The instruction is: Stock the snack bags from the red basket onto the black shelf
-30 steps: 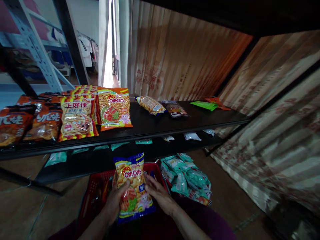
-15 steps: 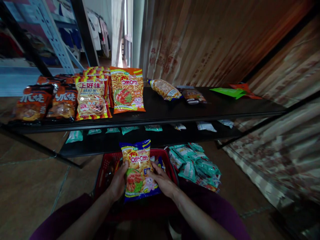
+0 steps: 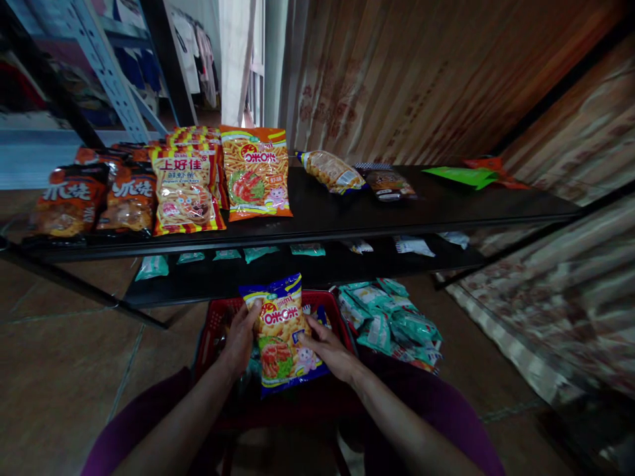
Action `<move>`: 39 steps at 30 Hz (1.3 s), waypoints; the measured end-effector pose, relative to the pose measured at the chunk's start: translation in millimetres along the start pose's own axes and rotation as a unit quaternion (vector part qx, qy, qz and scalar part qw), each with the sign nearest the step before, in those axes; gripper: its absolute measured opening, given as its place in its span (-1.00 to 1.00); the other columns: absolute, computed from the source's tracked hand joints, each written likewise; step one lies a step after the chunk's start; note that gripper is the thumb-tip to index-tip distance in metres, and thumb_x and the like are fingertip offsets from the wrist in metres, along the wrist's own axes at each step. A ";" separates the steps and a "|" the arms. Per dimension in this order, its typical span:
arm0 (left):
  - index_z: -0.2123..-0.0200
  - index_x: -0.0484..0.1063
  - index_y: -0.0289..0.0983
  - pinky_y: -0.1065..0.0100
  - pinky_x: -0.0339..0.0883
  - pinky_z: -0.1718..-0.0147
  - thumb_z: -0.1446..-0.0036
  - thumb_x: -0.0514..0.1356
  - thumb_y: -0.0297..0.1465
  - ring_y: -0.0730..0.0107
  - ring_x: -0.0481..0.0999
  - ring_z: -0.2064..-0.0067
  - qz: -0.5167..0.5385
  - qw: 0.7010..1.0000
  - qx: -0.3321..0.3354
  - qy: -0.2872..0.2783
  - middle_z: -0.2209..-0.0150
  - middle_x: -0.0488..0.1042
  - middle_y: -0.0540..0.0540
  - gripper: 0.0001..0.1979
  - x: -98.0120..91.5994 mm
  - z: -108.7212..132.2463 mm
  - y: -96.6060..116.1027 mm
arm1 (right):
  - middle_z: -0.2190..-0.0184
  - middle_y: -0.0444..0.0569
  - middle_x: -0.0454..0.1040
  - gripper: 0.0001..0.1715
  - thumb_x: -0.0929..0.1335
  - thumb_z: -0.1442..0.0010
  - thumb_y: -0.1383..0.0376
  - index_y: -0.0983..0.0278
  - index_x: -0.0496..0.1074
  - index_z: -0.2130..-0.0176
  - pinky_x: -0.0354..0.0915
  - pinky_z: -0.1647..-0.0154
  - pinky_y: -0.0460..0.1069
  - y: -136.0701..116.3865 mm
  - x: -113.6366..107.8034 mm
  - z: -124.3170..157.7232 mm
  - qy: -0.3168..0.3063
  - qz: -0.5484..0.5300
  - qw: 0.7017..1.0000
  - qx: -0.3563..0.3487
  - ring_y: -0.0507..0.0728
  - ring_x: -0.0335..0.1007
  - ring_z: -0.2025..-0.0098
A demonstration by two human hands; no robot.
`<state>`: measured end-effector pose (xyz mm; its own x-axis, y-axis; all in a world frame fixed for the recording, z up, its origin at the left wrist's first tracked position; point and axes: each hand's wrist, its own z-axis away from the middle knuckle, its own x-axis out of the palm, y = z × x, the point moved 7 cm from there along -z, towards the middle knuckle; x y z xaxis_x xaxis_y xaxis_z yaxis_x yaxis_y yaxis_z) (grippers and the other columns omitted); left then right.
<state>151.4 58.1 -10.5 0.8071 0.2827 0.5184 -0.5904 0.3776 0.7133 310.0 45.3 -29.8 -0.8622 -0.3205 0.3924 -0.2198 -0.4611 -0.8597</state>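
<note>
A blue-and-yellow snack bag (image 3: 284, 330) is held upright, front facing me, between my two hands. My left hand (image 3: 241, 340) grips its upper left edge, thumb over the front. On the right edge, my right hand (image 3: 330, 350) has closed with its thumb on the front. Below the bag stands a red basket (image 3: 342, 330) with more packets inside, partly hidden by the bag and my arms. Over it runs a black shelf (image 3: 342, 218), where an orange snack bag (image 3: 256, 175) stands beside yellow-and-red prawn cracker bags (image 3: 186, 188).
Orange-and-black packets (image 3: 126, 198) fill the shelf's left end. A lying snack bag (image 3: 332, 172), a brown packet (image 3: 389, 183) and a green packet (image 3: 464, 176) are farther right. Teal packets (image 3: 381, 324) lie heaped on the floor right of the basket. A curtain (image 3: 397, 79) hangs behind.
My left hand has slid up the bag's left edge, and the bag has tilted a little. The whole view has shifted slightly.
</note>
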 end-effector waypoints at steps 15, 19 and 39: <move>0.25 0.45 -0.26 0.27 0.44 0.30 0.12 0.35 -0.23 0.19 0.59 0.28 -0.004 0.999 -0.017 0.041 0.39 0.59 -0.10 -0.65 -10.6 -0.9 -14.6 | -0.09 -0.05 0.41 -0.38 0.44 -0.03 0.03 0.09 0.35 -0.07 0.09 -0.21 0.11 -16.8 -7.9 -1.9 0.068 0.024 0.997 -0.030 0.18 0.25 -0.17; 0.28 0.46 -0.27 0.29 0.44 0.33 0.12 0.35 -0.21 0.19 0.60 0.31 -0.025 0.999 -0.025 0.031 0.43 0.58 -0.10 -0.65 -4.9 0.6 -18.7 | 0.07 -0.06 0.52 -0.53 0.42 -0.04 0.01 0.10 0.45 0.06 0.22 -0.08 0.08 -29.6 -9.2 -12.0 0.067 -0.003 0.996 -0.064 0.18 0.37 -0.04; -0.08 0.35 -0.25 0.07 0.29 -0.03 -0.06 0.21 -0.13 0.07 0.51 0.02 -0.038 0.981 -0.106 -0.159 0.08 0.55 -0.19 -0.46 8.8 7.8 -27.1 | 0.48 -0.04 0.59 -0.73 0.55 0.19 0.28 0.33 0.50 0.43 0.44 0.24 0.03 -17.3 -40.8 -26.5 0.186 -0.196 0.963 -0.009 0.17 0.54 0.34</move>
<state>174.5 43.5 -21.5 0.7900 -0.0300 0.6123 -0.4894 0.5707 0.6594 336.8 88.3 -39.6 -0.8144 0.1955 0.5463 -0.5665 -0.4715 -0.6758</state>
